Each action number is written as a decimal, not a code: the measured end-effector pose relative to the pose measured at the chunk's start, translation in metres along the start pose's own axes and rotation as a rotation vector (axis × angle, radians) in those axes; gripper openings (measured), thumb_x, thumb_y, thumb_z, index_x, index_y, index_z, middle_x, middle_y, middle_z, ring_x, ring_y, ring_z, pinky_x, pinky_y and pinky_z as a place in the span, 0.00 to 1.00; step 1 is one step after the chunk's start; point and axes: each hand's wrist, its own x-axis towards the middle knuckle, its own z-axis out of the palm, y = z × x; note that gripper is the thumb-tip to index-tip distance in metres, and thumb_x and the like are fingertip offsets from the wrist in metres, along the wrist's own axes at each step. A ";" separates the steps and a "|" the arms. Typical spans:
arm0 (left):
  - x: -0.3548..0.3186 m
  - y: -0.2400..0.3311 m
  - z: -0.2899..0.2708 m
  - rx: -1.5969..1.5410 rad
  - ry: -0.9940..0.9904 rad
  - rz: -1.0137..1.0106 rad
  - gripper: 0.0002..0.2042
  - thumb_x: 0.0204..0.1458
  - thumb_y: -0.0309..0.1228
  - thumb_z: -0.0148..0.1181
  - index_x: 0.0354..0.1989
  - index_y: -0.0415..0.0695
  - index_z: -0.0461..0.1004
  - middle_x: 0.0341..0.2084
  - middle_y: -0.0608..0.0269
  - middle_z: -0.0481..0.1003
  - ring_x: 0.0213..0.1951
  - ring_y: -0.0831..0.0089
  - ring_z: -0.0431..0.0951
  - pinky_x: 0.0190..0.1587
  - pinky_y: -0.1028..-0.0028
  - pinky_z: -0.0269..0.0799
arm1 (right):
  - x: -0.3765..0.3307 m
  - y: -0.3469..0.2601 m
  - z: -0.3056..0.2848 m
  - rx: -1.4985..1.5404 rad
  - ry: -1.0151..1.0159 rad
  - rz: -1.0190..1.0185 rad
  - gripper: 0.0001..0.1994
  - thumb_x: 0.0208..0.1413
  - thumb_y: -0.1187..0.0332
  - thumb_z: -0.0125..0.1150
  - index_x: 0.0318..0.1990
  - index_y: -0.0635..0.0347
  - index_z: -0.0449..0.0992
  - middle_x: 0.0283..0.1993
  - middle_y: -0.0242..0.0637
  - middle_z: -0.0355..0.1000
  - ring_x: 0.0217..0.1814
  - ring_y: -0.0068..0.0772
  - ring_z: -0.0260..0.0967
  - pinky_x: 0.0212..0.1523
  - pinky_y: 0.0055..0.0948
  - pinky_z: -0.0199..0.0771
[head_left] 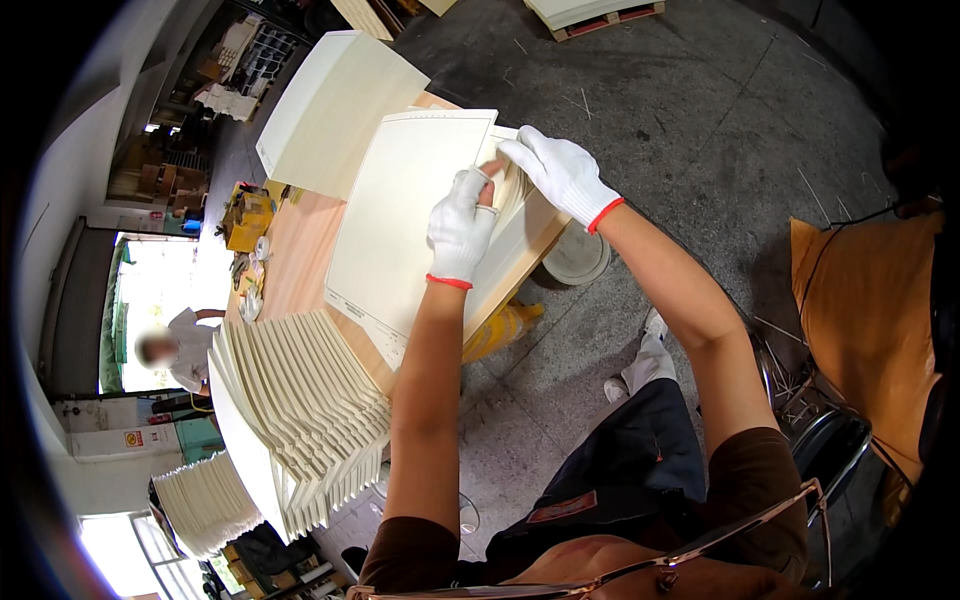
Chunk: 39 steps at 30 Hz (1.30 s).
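A large off-white sheet [400,190] lies on top of a stack of similar sheets on the wooden table. My left hand [460,228], in a white glove with bare fingertips, is closed at the sheet's right edge. Its thumb and forefinger are at the layered edges [512,190] of the stack. My right hand [565,178], in a white glove with a red cuff, reaches over the stack's far right corner. Its fingers are stretched out and touch the sheets there; their undersides are hidden.
Left of the stack another pale panel [340,110] overhangs the wooden table [300,240]. Many bent white panels [300,400] stand in a row nearer me. A yellow box [248,218] sits at the table's far edge. A round bucket [580,255] is below; a person [188,348] stands at left.
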 end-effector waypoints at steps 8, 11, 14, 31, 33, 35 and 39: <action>0.000 0.008 -0.004 0.041 -0.116 -0.044 0.15 0.52 0.34 0.66 0.50 0.53 0.78 0.34 0.60 0.76 0.34 0.66 0.78 0.41 0.71 0.73 | 0.001 0.000 -0.001 0.046 -0.006 0.017 0.25 0.66 0.43 0.39 0.44 0.56 0.71 0.35 0.52 0.77 0.41 0.55 0.75 0.40 0.47 0.71; 0.001 0.009 -0.004 0.031 -0.117 -0.034 0.15 0.52 0.33 0.65 0.50 0.53 0.78 0.34 0.60 0.75 0.34 0.65 0.78 0.41 0.71 0.73 | 0.002 0.004 0.001 0.036 0.000 0.033 0.25 0.66 0.43 0.39 0.45 0.56 0.70 0.35 0.51 0.77 0.41 0.54 0.75 0.41 0.47 0.71; -0.002 0.005 -0.002 0.019 -0.054 -0.047 0.14 0.53 0.32 0.63 0.49 0.56 0.78 0.37 0.59 0.76 0.33 0.62 0.79 0.38 0.68 0.75 | 0.000 -0.002 -0.001 0.036 -0.020 0.042 0.25 0.66 0.43 0.39 0.45 0.56 0.70 0.35 0.51 0.77 0.41 0.54 0.75 0.41 0.47 0.72; 0.000 0.012 -0.003 0.077 -0.090 -0.015 0.16 0.50 0.34 0.68 0.49 0.54 0.79 0.30 0.61 0.73 0.30 0.67 0.76 0.38 0.70 0.73 | 0.002 0.007 0.005 0.067 0.002 0.045 0.23 0.66 0.43 0.40 0.44 0.53 0.70 0.36 0.51 0.76 0.41 0.56 0.74 0.40 0.49 0.70; 0.000 0.011 -0.002 0.077 -0.081 -0.001 0.16 0.50 0.34 0.68 0.49 0.53 0.79 0.29 0.61 0.72 0.30 0.67 0.76 0.38 0.70 0.73 | 0.002 0.007 0.006 0.072 0.009 0.044 0.23 0.66 0.43 0.40 0.44 0.53 0.70 0.36 0.51 0.76 0.41 0.56 0.74 0.40 0.49 0.70; -0.001 0.011 -0.002 0.069 -0.091 0.001 0.17 0.50 0.33 0.67 0.50 0.53 0.79 0.29 0.61 0.72 0.30 0.67 0.76 0.38 0.71 0.73 | 0.002 0.007 0.005 0.054 0.002 0.036 0.23 0.66 0.44 0.39 0.44 0.56 0.68 0.35 0.52 0.76 0.40 0.55 0.75 0.41 0.48 0.71; 0.001 0.011 -0.003 0.092 -0.107 -0.010 0.14 0.52 0.33 0.64 0.48 0.60 0.78 0.34 0.61 0.75 0.31 0.63 0.79 0.36 0.67 0.76 | 0.001 0.005 0.002 0.061 -0.002 0.037 0.25 0.66 0.43 0.39 0.44 0.57 0.68 0.35 0.52 0.76 0.40 0.55 0.75 0.41 0.47 0.71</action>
